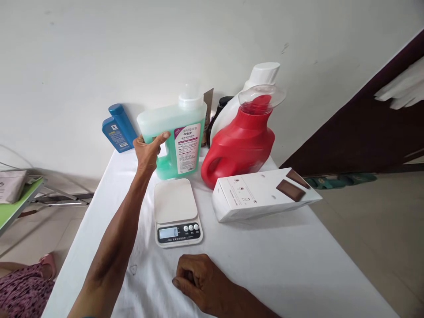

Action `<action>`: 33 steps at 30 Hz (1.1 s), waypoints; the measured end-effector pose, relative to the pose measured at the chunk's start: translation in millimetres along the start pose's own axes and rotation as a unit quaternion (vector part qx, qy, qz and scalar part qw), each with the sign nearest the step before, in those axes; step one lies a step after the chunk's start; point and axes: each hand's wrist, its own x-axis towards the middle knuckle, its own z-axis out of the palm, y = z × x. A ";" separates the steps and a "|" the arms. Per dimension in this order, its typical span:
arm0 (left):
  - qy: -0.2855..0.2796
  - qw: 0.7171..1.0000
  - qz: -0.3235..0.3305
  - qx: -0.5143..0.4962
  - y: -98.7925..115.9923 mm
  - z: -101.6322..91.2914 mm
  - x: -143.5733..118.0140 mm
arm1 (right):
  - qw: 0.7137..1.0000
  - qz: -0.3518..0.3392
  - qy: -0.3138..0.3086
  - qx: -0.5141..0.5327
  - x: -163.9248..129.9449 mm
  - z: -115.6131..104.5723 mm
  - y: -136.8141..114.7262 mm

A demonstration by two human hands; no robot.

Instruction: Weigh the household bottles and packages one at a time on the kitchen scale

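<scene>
My left hand (149,149) is closed round the handle of a translucent bottle of green liquid detergent (168,115), its thumb lying across the front. The bottle stands nearly upright behind the kitchen scale (176,201), and a printed label faces me. On the scale's bare white platform there is nothing, and its lit display reads 0. In front of the scale my right hand (200,280) rests on the white cloth in a loose fist, with nothing visible in it.
A red jug (240,143) and a white jug (228,115) stand to the right of the green bottle. Nearer lies a white box (251,198). A blue bottle (118,130) leans by the wall. At lower left, a person's patterned garment (24,291) shows.
</scene>
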 end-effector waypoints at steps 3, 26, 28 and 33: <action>-0.013 1.000 -0.011 -0.009 -12.6 10.0 0.9 | 1.000 0.000 -0.001 -0.001 -0.2 -0.1 0.4; 0.102 0.958 0.110 0.243 -15.7 -63.9 61.3 | 0.999 0.002 -0.036 0.003 -2.0 3.5 16.5; 0.154 0.942 0.095 0.282 -10.6 -94.5 92.9 | 0.999 0.005 -0.037 0.004 -1.4 3.7 16.3; 0.109 0.881 -0.087 0.451 -20.8 -146.0 148.7 | 0.999 0.007 -0.035 0.005 1.1 5.5 22.2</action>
